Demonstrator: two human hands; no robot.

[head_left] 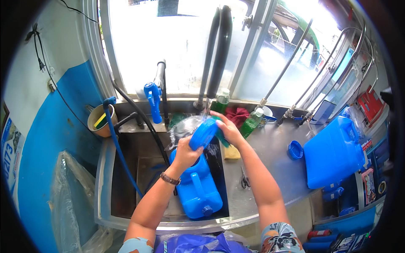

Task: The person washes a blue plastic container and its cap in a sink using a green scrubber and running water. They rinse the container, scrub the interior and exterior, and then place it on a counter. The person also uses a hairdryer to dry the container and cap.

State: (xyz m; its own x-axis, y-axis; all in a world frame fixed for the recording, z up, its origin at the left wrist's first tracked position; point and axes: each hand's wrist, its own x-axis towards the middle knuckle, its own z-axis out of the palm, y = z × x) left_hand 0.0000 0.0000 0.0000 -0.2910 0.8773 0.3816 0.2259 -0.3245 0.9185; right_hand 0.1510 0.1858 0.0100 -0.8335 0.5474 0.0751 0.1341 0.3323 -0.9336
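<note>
Over the sink, my left hand (186, 151) grips a round blue screw lid (204, 133) by its lower left edge. My right hand (228, 129) is closed round a green scouring pad (222, 138) at the lid's right side. Water runs from the black-hosed faucet (208, 103) just behind the lid. Below my hands a blue plastic jug (200, 192) with a moulded handle lies in the sink (145, 168), its small spout toward me. Clear plastic (185, 125) shows behind the lid, partly covered by it.
On the right counter stand a large blue jug (331, 154) and a blue cap (295, 150), with scissors (244, 179) and a yellow sponge (232, 152) nearer. Green bottles (253, 122) and a dark red cloth (237, 116) line the back. A blue hose (120, 152) hangs into the sink's left side.
</note>
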